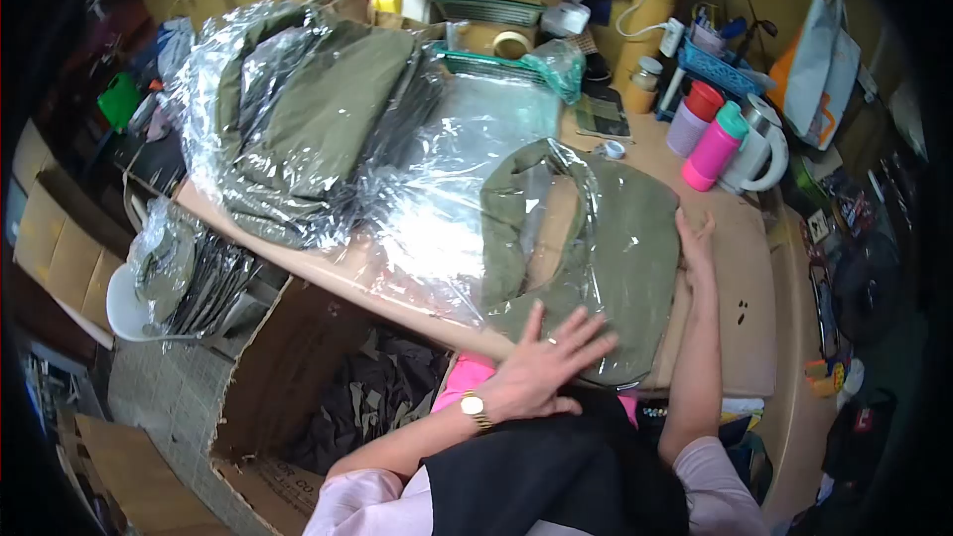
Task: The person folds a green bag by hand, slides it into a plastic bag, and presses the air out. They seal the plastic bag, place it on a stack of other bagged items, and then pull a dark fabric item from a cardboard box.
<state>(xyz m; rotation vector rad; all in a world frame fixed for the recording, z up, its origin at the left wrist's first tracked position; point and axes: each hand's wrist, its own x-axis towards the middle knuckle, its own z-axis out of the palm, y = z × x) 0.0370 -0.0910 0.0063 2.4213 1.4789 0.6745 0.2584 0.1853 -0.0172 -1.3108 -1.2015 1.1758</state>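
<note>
An olive-green cloth item (pixel 635 258) with a loop-shaped strap, much like a shoulder bag, lies flat on the table in a clear plastic sleeve. My left hand (pixel 556 367) rests on its lower part, palm down with the fingers spread. At the item's right edge is my right hand (pixel 698 243), its fingers apart and turned upward along the side. Left of the item lies a shiny stack of clear plastic sleeves (pixel 447 199). A large pile of similar olive items in plastic (pixel 318 119) rises farther left and partly overlaps the sleeves.
Beneath the table's front edge stands an open cardboard box (pixel 268 377) with dark folded cloth inside. A white tub (pixel 124 303) holds more wrapped pieces. Bottles (pixel 715 149), a kettle (pixel 759 149), a blue basket (pixel 710 69) and a tape roll (pixel 512 44) line the back.
</note>
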